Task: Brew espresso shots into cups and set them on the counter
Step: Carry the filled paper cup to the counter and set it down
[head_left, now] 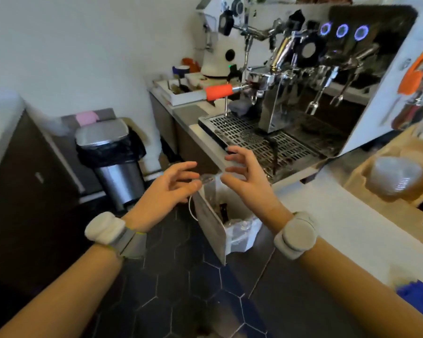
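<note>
Espresso machine (291, 93): ahead of you, orange-handled portafilter (219, 92) locked in.
Your left hand (167, 189): pinching something small and clear.
Your right hand (247, 178): fingers spread, holding nothing.

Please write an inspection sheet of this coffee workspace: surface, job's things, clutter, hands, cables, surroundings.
Surface: white counter bare near the hands; drip tray holds no cup.
Job's things: espresso machine lit; portafilter, orange handle, locked in the group head. Stack of clear cups at right.
Clutter: open tray of small items beside the grinder; blue object on the counter edge.
Hands: left hand pinches something small and clear, too blurred to name; right hand open, fingers spread, holding nothing.
Cables: thin white loop by the small bin; whether a cable, unclear.
Surroundings: steel bin, black liner; dark hexagon floor tiles.
</note>
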### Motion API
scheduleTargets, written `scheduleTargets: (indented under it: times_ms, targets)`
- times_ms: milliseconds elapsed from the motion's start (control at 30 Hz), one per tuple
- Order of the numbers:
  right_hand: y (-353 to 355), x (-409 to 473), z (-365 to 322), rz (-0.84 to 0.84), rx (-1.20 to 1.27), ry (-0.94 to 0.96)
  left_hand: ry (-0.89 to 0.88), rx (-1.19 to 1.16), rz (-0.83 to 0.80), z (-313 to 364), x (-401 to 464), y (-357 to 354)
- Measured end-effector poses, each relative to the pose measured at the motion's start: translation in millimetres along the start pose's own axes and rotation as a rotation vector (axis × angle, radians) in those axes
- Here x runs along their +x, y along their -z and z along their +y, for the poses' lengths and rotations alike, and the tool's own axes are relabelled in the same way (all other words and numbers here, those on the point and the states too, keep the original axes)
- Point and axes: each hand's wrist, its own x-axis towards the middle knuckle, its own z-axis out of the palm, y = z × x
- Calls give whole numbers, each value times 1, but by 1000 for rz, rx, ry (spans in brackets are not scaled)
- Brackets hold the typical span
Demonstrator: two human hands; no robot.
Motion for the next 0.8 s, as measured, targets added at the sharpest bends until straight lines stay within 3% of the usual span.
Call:
scheduleTargets:
  times_ms: [467, 800]
  targets:
    - [-95, 199, 20, -46, 36, -17, 15, 19, 81, -35, 148, 132]
    - [-149, 315, 60, 112, 16, 17, -29, 45, -122, -73, 283, 224]
